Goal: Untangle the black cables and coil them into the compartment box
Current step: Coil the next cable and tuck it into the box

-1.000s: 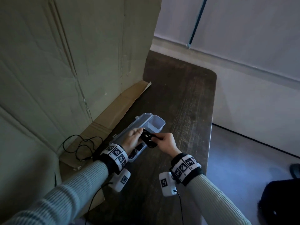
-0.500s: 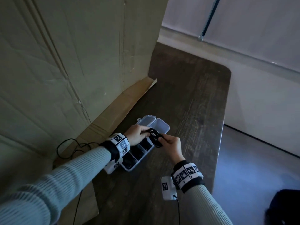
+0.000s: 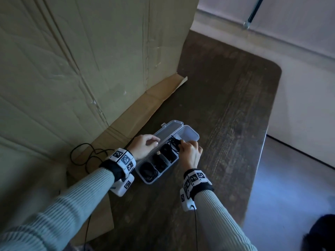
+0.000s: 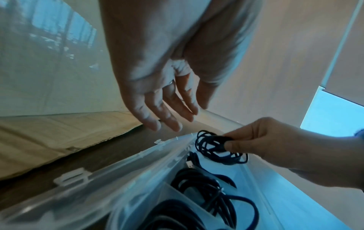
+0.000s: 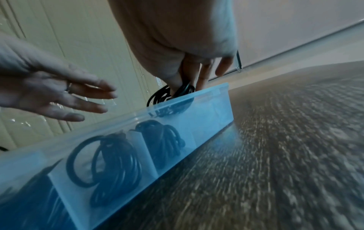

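Note:
A clear plastic compartment box point(image 3: 192, 135) lies open on the dark wooden table, its lid folded back to the left. My right hand point(image 3: 190, 151) pinches a small coil of black cable point(image 3: 174, 144) and holds it low over one of the far compartments. In the left wrist view the coil point(image 4: 212, 146) hangs from the thumb and fingers of that hand point(image 4: 275, 147). My left hand point(image 3: 145, 144) hovers open over the lid, fingers straight point(image 4: 157, 115). Three nearer compartments hold coiled black cables point(image 3: 159, 163) point(image 5: 116, 168).
A large cardboard sheet point(image 3: 72, 69) stands along the left, its flap point(image 3: 145, 109) lying on the table. A loose black cable point(image 3: 87, 156) lies on the flap behind my left wrist. The table's right edge point(image 3: 262, 142) drops to the floor.
My left hand has let go of the coil and drawn back over the lid. My right hand has carried the coil down into the box. The camera has tilted closer.

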The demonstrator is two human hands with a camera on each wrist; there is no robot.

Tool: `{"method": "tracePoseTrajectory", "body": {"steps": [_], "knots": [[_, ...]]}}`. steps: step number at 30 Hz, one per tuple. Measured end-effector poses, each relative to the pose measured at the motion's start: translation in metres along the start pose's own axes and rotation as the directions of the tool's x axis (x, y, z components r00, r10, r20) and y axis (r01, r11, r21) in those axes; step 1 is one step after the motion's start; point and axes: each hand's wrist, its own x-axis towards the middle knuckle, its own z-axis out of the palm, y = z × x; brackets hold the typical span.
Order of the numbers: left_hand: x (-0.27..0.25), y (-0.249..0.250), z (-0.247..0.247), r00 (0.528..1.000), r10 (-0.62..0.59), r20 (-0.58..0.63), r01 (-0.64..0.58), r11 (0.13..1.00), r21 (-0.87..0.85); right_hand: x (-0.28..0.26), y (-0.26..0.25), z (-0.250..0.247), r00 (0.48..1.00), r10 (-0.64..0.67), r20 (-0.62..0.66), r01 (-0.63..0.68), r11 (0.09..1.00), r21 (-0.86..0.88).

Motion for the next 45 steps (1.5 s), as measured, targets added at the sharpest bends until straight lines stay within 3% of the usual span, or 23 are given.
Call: {"method": "tracePoseTrajectory", "body": {"steps": [6,9,11,14,18,23,26,30,32,34,38,40,45], "knots": [[-0.031,-0.017,-0.007,0.994,-0.083,-0.071,0.072,0.988,-0.139,0.012,-0.004,-0.004,0.981,0.145,0.133,-0.113,0.969,-0.220],[-0.044,-0.024,-0.008,0.995,-0.063,-0.073,0.059,0.997,-0.056,0.020,-0.005,-0.005,0.965,0.201,0.170,-0.155,0.955,-0.253],[-0.043,-0.021,-0.003,0.999,0.016,-0.037,-0.011,0.993,0.115,0.024,-0.005,-0.006,0.957,0.219,0.192,-0.165,0.950,-0.265],[-0.025,-0.002,0.008,0.981,0.182,0.075,-0.196,0.921,0.336,0.028,0.000,-0.012,0.921,0.270,0.280,-0.211,0.952,-0.223],[0.019,0.032,0.022,0.927,0.310,0.210,-0.372,0.829,0.418,0.031,0.011,-0.027,0.860,0.310,0.405,-0.283,0.951,-0.126],[0.065,0.035,0.045,0.815,0.262,0.516,-0.560,0.582,0.590,0.030,0.016,-0.027,0.855,0.359,0.374,-0.306,0.932,-0.194],[0.077,0.036,0.050,0.787,0.246,0.565,-0.612,0.428,0.665,0.027,0.015,-0.024,0.869,0.355,0.343,-0.279,0.927,-0.251],[0.090,0.058,0.052,0.716,0.278,0.641,-0.691,0.152,0.707,0.022,0.015,-0.017,0.908,0.292,0.301,-0.192,0.927,-0.322],[0.095,0.062,0.056,0.719,0.235,0.654,-0.687,0.095,0.721,0.019,0.018,-0.013,0.920,0.258,0.295,-0.156,0.931,-0.329],[0.098,0.063,0.061,0.760,0.179,0.625,-0.646,0.100,0.757,0.015,0.021,-0.012,0.939,0.204,0.278,-0.118,0.947,-0.298],[0.102,0.067,0.072,0.809,0.129,0.574,-0.587,0.222,0.778,0.005,0.026,-0.016,0.972,0.084,0.219,-0.060,0.992,-0.112],[0.104,0.064,0.078,0.826,0.116,0.552,-0.563,0.219,0.796,0.003,0.033,-0.015,0.973,0.030,0.228,-0.025,0.999,-0.022],[0.107,0.067,0.083,0.842,0.137,0.522,-0.538,0.302,0.787,-0.001,0.038,-0.020,0.971,-0.017,0.238,0.037,0.996,-0.082]]}}
